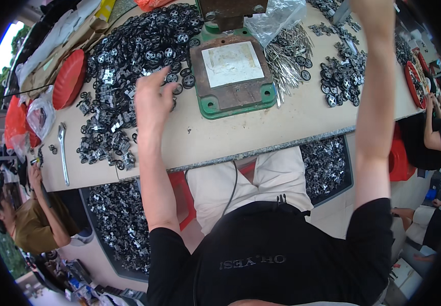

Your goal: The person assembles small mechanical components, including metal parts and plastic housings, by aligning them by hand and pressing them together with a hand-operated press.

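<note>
Black shirt nearest, loose wheels between left hand and press base

Black shirt (281,239) fills the lower middle, with pale trousers (281,173) just past it, under the near edge of the table (200,145). Bins of small dark parts stand below that edge on either side, a left bin (118,224) and a right bin (325,166).

Over the tabletop, the left hand (151,97) hangs with thumb and forefinger parted, nothing seen pinched between them; whether a fingertip touches a wheel beneath cannot be told. Loose wheels (187,81) lie at its fingertips and just to the right, between it and the green press base (236,110). Being round, they show no clear long axis. This hand is plainly the nearer one.

Beyond and left spreads the heap of black wheels (149,46). Right of the base, thin metal rods (284,61) fan out, many running roughly toward the person, with a smaller pile of wheeled parts (338,76) further right.

Farthest, the right hand (373,13) is cut by the top edge, well apart from the loose wheels; its grip cannot be told.
</note>
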